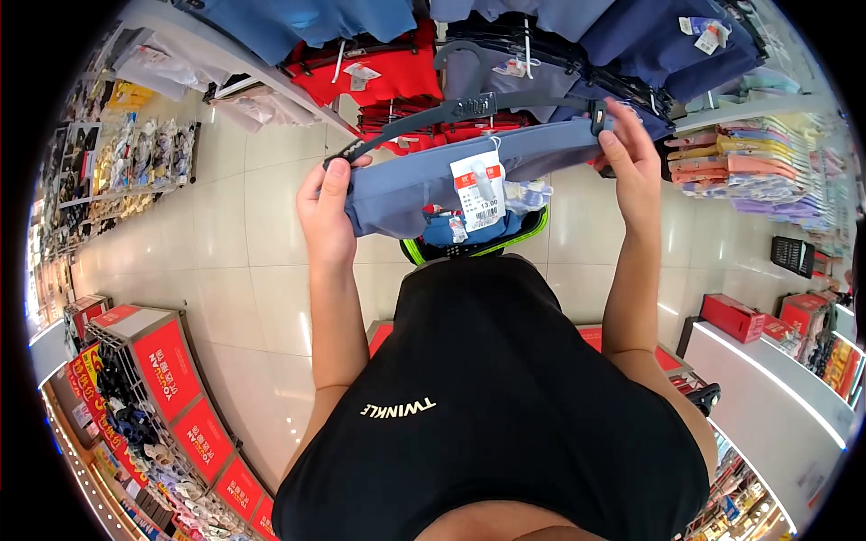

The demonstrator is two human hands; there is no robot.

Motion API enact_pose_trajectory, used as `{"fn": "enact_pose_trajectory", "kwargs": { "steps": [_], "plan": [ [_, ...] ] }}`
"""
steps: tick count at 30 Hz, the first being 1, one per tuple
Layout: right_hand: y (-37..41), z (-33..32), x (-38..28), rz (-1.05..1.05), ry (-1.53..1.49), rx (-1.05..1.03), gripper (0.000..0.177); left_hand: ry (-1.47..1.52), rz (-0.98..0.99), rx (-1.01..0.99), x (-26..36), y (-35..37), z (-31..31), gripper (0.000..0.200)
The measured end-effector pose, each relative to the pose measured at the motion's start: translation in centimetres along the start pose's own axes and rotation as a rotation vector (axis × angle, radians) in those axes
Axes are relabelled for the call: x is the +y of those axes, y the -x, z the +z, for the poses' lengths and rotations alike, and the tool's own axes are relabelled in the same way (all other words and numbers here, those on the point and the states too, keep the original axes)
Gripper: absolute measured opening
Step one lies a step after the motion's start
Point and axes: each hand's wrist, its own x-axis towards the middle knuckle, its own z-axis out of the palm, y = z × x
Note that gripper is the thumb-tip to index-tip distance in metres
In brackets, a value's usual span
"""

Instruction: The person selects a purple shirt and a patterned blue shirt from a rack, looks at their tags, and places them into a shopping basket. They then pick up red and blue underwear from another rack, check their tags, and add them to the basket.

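Observation:
Blue-grey underpants [392, 185] hang stretched along a black clip hanger [474, 108], held up in front of my chest. My left hand [327, 212] is closed at the left end, its thumb against the waistband beside the hanger clip. At the other end, my right hand [634, 162] pinches the hanger clip and the waistband corner, with its fingers partly behind them. A white and red price tag [478, 194] reading 13.00 dangles from the middle of the waistband. Below it is a green-rimmed black basket [534, 225] with blue packed clothing [474, 231] inside.
Racks ahead carry red underpants [379, 77] and dark blue ones [672, 45] on hangers. Pastel garments [744, 167] hang at right. A low display with red panels [167, 370] stands at lower left, a white counter [767, 379] at lower right. Tiled floor [244, 298] lies between.

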Motion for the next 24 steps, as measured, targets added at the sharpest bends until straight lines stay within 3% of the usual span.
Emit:
{"fn": "enact_pose_trajectory", "kwargs": {
  "steps": [5,8,10,16,22,24],
  "plan": [
    [-0.2,1.9,4.6,0.211,-0.018,-0.06,0.022,-0.126,-0.094,-0.074,-1.8,-1.8,-3.1,0.032],
    [-0.2,2.1,10.1,0.288,0.15,-0.165,0.018,-0.198,-0.139,-0.141,-7.9,-3.5,-5.8,0.034],
    [0.6,2.6,13.7,0.342,0.184,-0.131,0.017,-0.414,-0.174,-0.182,-11.9,-3.8,-7.1,0.034],
    [3.4,1.5,21.9,0.436,0.313,-0.091,0.023,-0.549,-0.228,-0.329,-20.9,-2.6,-9.9,0.033],
    [4.6,0.2,26.5,0.479,0.364,-0.098,0.027,-0.578,-0.279,-0.328,-25.7,-2.2,-10.6,0.029],
    [4.7,0.0,27.7,0.459,0.455,-0.074,0.023,-0.443,-0.247,-0.272,-27.5,-2.2,-10.7,0.032]
  ]
}}
